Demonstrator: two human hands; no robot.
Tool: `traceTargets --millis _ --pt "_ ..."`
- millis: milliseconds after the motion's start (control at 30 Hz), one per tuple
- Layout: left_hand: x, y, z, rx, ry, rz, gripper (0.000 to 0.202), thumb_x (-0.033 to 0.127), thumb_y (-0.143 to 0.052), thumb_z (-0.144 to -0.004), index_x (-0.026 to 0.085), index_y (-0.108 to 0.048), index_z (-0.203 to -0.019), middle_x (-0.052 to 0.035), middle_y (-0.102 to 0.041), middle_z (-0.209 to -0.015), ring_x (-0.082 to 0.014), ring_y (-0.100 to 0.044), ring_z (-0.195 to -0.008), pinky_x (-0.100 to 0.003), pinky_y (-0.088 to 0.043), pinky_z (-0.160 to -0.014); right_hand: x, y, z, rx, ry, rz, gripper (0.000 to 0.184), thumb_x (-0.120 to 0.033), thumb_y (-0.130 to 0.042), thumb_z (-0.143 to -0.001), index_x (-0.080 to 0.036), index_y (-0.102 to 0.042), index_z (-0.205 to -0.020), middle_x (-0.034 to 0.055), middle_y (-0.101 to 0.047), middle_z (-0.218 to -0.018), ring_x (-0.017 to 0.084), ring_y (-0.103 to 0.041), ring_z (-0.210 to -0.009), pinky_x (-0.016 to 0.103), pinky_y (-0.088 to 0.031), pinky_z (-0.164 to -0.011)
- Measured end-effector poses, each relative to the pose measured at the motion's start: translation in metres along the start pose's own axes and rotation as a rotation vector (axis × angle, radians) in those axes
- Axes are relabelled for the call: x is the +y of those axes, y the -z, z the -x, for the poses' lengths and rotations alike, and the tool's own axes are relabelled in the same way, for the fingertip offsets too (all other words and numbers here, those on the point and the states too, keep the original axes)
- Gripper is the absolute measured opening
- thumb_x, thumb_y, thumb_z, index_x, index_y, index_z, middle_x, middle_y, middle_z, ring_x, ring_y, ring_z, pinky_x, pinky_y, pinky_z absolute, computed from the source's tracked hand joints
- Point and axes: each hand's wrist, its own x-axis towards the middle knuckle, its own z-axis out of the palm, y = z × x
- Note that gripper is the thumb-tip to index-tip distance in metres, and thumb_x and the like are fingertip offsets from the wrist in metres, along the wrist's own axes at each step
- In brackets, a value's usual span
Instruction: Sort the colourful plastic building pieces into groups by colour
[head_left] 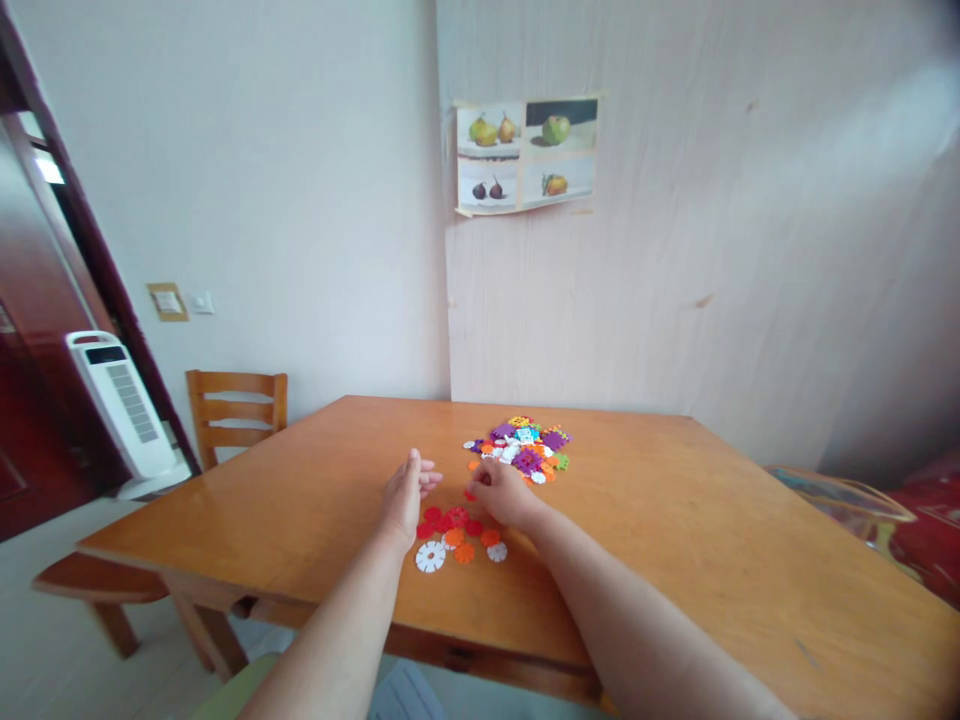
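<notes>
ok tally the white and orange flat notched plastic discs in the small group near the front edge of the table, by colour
White flat notched plastic discs: 3, one of them partly covered
Orange flat notched plastic discs: 3
Total: 6

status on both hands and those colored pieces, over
Left hand open. Right hand at a red piece, grip unclear. Loose discs on near side; mixed pile just beyond right hand.

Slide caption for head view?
Open left hand, right hand curled at a red piece; loose discs nearer, multicoloured pile beyond.
</notes>
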Motion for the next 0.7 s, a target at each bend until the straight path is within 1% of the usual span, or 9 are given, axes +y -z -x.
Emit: traceTargets --millis 100,167,233,300,367,433,500,567,700 --pt "0.001 0.0 0.001 -0.005 0.004 0.001 0.072 0.077 -0.038 -0.08 0.013 -0.066 -0.097 -0.0134 -0.074 -0.084 -0.0226 -0.066 -0.077 -0.035 -0.046 -0.072 0.007 0.012 -0.006 0.236 -0.125 -0.073 0.022 -0.033 -0.055 -0.082 -0.017 -0.058 -0.098 -0.0028 -0.058 -0.067 0.011 -0.051 -0.059 0.022 -0.034 -0.055" --pt "0.001 0.001 0.001 0.0 0.01 0.003 0.072 0.077 -0.038 -0.079 0.013 -0.066 -0.097 -0.0134 -0.074 -0.084 -0.0223 -0.066 -0.077 -0.035 -0.046 -0.072 0.011 0.019 -0.007 0.273 -0.139 -0.056 0.027 -0.035 -0.056 -0.082 -0.017 -0.058 -0.101 -0.002 -0.059 -0.07 0.012 -0.052 -0.061 0.022 -0.035 -0.055" --pt "0.001 0.001 0.0 0.005 0.011 0.006 0.072 0.077 -0.038 -0.079 0.013 -0.066 -0.097 -0.0136 -0.073 -0.084 -0.0224 -0.066 -0.077 -0.035 -0.046 -0.072 0.012 0.023 -0.005 0.173 -0.092 0.004 0.022 -0.035 -0.06 -0.079 -0.017 -0.061 -0.091 -0.0013 -0.06 -0.071 0.012 -0.053 -0.064 0.022 -0.035 -0.057" --pt "0.001 0.002 0.0 0.007 0.011 0.012 0.073 0.077 -0.039 -0.079 0.012 -0.066 -0.098 -0.014 -0.073 -0.084 -0.0227 -0.066 -0.077 -0.035 -0.046 -0.072 0.008 0.023 -0.001 0.019 -0.035 0.05 0.019 -0.035 -0.063 -0.076 -0.017 -0.063 -0.082 -0.0013 -0.061 -0.071 0.011 -0.053 -0.065 0.022 -0.034 -0.057" --pt "0.0 0.002 -0.002 0.011 0.014 0.026 0.074 0.078 -0.038 -0.078 0.012 -0.065 -0.099 -0.0143 -0.073 -0.085 -0.0229 -0.066 -0.078 -0.035 -0.046 -0.072 0.002 0.02 0.005 -0.119 0.015 0.071 0.021 -0.038 -0.065 -0.075 -0.018 -0.064 -0.082 -0.0015 -0.062 -0.072 0.011 -0.053 -0.065 0.021 -0.034 -0.056" --pt "0.0 0.003 -0.003 0.018 0.022 0.047 0.076 0.078 -0.037 -0.078 0.012 -0.065 -0.1 -0.0148 -0.073 -0.086 -0.0228 -0.066 -0.079 -0.035 -0.046 -0.072 -0.006 0.015 0.011 -0.201 0.056 0.11 0.027 -0.043 -0.067 -0.074 -0.019 -0.065 -0.087 -0.0012 -0.064 -0.076 0.011 -0.054 -0.066 0.021 -0.034 -0.056" --pt "-0.001 0.003 -0.004 0.021 0.029 0.063 0.076 0.078 -0.037 -0.078 0.011 -0.065 -0.101 -0.0153 -0.073 -0.087 -0.0226 -0.066 -0.079 -0.035 -0.046 -0.072 -0.013 0.011 0.015 -0.229 0.08 0.182 0.034 -0.048 -0.069 -0.072 -0.021 -0.066 -0.092 -0.0002 -0.066 -0.081 0.012 -0.056 -0.068 0.022 -0.034 -0.057" --pt "-0.001 0.003 -0.004 0.021 0.033 0.065 0.076 0.078 -0.038 -0.078 0.011 -0.065 -0.101 -0.0153 -0.073 -0.087 -0.0223 -0.065 -0.079 -0.034 -0.046 -0.072 -0.018 0.007 0.017 -0.211 0.074 0.271 0.041 -0.054 -0.069 -0.07 -0.022 -0.066 -0.095 0.0015 -0.067 -0.088 0.014 -0.057 -0.073 0.023 -0.035 -0.058" --pt "-0.001 0.003 -0.003 0.015 0.012 0.05 0.075 0.078 -0.039 -0.078 0.012 -0.065 -0.099 -0.015 -0.073 -0.087 -0.0219 -0.065 -0.079 -0.034 -0.046 -0.072 -0.023 0.003 0.016 -0.225 0.027 0.39 0.045 -0.06 -0.071 -0.066 -0.023 -0.068 -0.091 0.0036 -0.068 -0.093 0.016 -0.06 -0.077 0.024 -0.035 -0.058"
